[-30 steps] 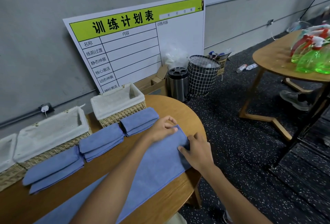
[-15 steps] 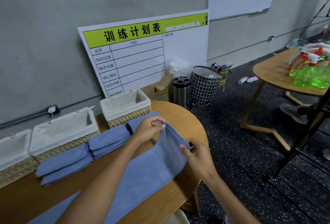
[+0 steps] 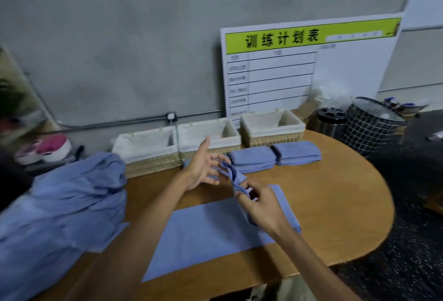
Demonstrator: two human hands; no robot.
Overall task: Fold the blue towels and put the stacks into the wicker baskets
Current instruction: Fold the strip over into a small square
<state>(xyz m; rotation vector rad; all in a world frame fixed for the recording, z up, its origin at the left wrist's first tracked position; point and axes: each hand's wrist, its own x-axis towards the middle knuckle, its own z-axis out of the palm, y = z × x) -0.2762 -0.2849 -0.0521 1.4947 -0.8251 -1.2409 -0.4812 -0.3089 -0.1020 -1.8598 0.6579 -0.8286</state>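
From the head camera, a long blue towel [image 3: 211, 233] lies flat across the near middle of the wooden surface [image 3: 335, 204], its right end lifted off the wood. The right hand [image 3: 260, 204] pinches that raised end, fingers curled round a bunched fold of cloth. The left hand [image 3: 203, 166] is just beyond it to the left, thumb pointing up and fingers spread and loosely bent, with the towel's edge running across the fingertips; whether they actually grip it I cannot tell, as the frame is blurred.

Beyond the hands, two folded towel stacks [image 3: 275, 157] sit side by side on the surface, just in front of the baskets. Part of a third blue stack shows behind the left hand. Three wicker baskets [image 3: 208, 133] with white liners stand in a row along the far edge, against the grey wall.

At the near left, a heap of unfolded blue towels [image 3: 60, 209] is piled on the surface. A white board with a green header [image 3: 309, 65] leans on the wall at the far right, and a wire-mesh bin [image 3: 371, 123] stands on the floor right of the baskets.
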